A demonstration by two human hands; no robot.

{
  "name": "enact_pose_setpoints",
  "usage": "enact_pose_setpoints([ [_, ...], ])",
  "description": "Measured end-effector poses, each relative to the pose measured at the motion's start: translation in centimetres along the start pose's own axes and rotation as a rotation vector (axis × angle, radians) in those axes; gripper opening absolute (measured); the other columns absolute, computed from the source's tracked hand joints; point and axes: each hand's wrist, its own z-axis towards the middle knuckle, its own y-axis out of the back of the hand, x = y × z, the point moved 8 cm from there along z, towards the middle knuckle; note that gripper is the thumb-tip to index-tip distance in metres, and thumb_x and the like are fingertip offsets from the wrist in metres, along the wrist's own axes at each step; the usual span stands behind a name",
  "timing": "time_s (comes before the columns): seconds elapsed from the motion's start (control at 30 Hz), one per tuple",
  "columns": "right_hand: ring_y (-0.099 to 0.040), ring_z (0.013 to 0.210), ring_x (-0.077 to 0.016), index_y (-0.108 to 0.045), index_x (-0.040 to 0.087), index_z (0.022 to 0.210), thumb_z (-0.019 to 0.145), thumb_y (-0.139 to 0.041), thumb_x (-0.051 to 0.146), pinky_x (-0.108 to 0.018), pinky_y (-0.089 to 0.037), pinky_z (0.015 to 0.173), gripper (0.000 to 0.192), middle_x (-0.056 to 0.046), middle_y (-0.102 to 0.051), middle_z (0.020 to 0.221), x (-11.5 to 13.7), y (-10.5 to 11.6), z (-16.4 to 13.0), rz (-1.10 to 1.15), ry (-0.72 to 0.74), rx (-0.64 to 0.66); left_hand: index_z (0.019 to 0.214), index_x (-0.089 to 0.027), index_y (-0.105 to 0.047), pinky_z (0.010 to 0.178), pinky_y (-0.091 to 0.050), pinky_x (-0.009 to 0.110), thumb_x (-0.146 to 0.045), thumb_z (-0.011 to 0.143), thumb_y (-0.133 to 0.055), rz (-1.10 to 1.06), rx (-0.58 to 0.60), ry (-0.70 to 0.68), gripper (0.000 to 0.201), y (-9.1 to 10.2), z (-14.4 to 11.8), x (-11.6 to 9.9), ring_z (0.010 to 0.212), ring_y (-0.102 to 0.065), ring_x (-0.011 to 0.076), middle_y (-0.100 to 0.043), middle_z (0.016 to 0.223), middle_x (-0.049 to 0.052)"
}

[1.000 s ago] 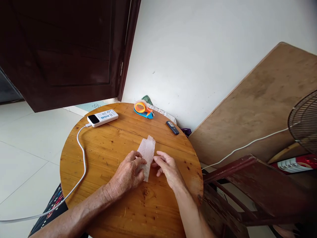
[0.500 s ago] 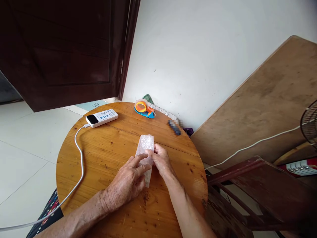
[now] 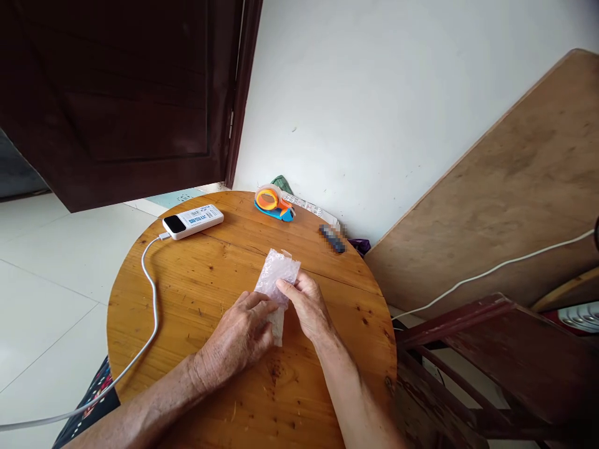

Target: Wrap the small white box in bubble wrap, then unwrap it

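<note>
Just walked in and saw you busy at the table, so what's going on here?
A person works a small piece of bubble wrap on a round wooden table. The left hand presses its near end to the tabletop, while the right hand pinches the far part and lifts it off the wood. Farther back lie a white power bank with its white cable, an orange tape dispenser and a small dark object I cannot identify.

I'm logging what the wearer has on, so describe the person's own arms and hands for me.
Both forearms are bare right to the bottom edge of the picture: no sleeves or cuffs show. The left hand and right hand wear no gloves, and no rings, watch, bracelet or bandage can be seen. The backs of the hands and the wrists look creased and veined.
</note>
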Motion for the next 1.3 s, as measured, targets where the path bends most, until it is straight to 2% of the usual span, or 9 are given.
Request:
enact_pose_setpoints([
  [0.3,-0.062,0.075,-0.0182,-0.066,0.019,0.081,0.077,-0.065,0.027,-0.029,-0.050,0.074,0.009,0.000,-0.069,0.077,2.6,-0.6,-2.4,-0.248,0.101,0.141,0.098,-0.020,-0.060,0.078,-0.054,0.037,-0.022,0.078,-0.058,0.091,-0.130,0.161,0.020,1.0,-0.3,1.1,0.087,-0.060,0.0218,-0.057,0.103,0.007],
  [0.47,-0.064,0.084,-0.0200,-0.067,0.021,0.084,0.083,-0.059,0.023,-0.028,-0.049,0.079,0.009,-0.001,-0.071,0.086,3.4,-0.6,-5.1,-0.422,0.202,0.085,0.127,-0.016,-0.050,0.095,-0.050,0.047,-0.025,0.072,-0.067,-0.037,-0.204,0.211,0.059,1.6,-0.3,1.9,0.111,-0.056,0.0289,-0.055,0.123,0.014],
  [0.57,-0.066,0.099,-0.0224,-0.067,0.023,0.088,0.086,-0.057,0.021,-0.030,-0.050,0.088,0.011,-0.003,-0.073,0.102,3.1,-0.7,-6.9,-0.477,0.290,0.036,0.135,-0.017,-0.047,0.103,-0.045,0.048,-0.026,0.072,-0.070,-0.147,-0.134,0.159,0.067,1.0,0.1,1.8,0.124,-0.051,0.0307,-0.051,0.136,0.016],
  [0.77,-0.058,0.125,-0.0251,-0.066,0.026,0.102,0.084,-0.059,0.015,-0.038,-0.045,0.106,0.022,-0.007,-0.067,0.127,1.7,-1.0,-9.6,-0.544,0.459,0.039,0.107,-0.020,-0.067,0.099,-0.049,0.037,-0.017,0.079,-0.062,-0.335,0.054,0.086,0.029,1.2,0.2,1.4,0.108,-0.062,0.0225,-0.067,0.115,0.009],
  [0.9,-0.051,0.134,-0.0265,-0.062,0.024,0.114,0.079,-0.062,0.010,-0.043,-0.042,0.111,0.038,-0.010,-0.061,0.137,0.8,-1.4,-10.2,-0.644,0.541,0.089,0.127,-0.023,-0.059,0.104,-0.046,0.037,-0.014,0.076,-0.064,-0.338,0.244,-0.021,0.052,1.9,-0.4,0.3,0.120,-0.058,0.0224,-0.062,0.130,0.008],
  [1.0,-0.052,0.133,-0.0243,-0.062,0.024,0.113,0.079,-0.053,0.003,-0.044,-0.042,0.112,0.040,-0.009,-0.062,0.135,0.7,-1.4,-9.9,-0.660,0.581,0.073,0.129,-0.022,-0.058,0.103,-0.046,0.035,-0.013,0.079,-0.060,-0.299,0.231,-0.039,0.051,2.2,-0.4,0.1,0.118,-0.059,0.0207,-0.062,0.129,0.008],
  [1.13,-0.057,0.126,-0.0236,-0.066,0.025,0.105,0.081,-0.052,0.006,-0.043,-0.043,0.110,0.034,-0.007,-0.067,0.128,1.0,-0.7,-8.9,-0.570,0.520,0.016,0.119,-0.021,-0.065,0.087,-0.050,0.028,-0.016,0.081,-0.058,-0.272,0.173,0.003,0.039,2.0,0.1,0.3,0.098,-0.064,0.0181,-0.069,0.112,0.006],
  [1.27,-0.069,0.097,-0.0244,-0.070,0.022,0.094,0.085,-0.064,0.028,-0.036,-0.055,0.089,0.013,-0.007,-0.074,0.101,0.5,0.1,-7.4,-0.382,0.247,0.049,0.095,-0.016,-0.070,0.060,-0.042,0.023,-0.036,0.084,-0.060,-0.189,0.180,0.213,0.024,1.8,0.0,1.6,0.065,-0.057,0.0143,-0.065,0.074,0.000],
  [1.3,-0.069,0.087,-0.0234,-0.071,0.020,0.089,0.085,-0.066,0.035,-0.034,-0.056,0.081,0.016,-0.006,-0.074,0.090,0.1,0.1,-7.0,-0.333,0.162,0.077,0.086,-0.016,-0.069,0.057,-0.039,0.023,-0.040,0.086,-0.057,-0.139,0.177,0.255,0.027,1.8,-0.1,1.9,0.061,-0.054,0.0138,-0.061,0.067,-0.001],
])
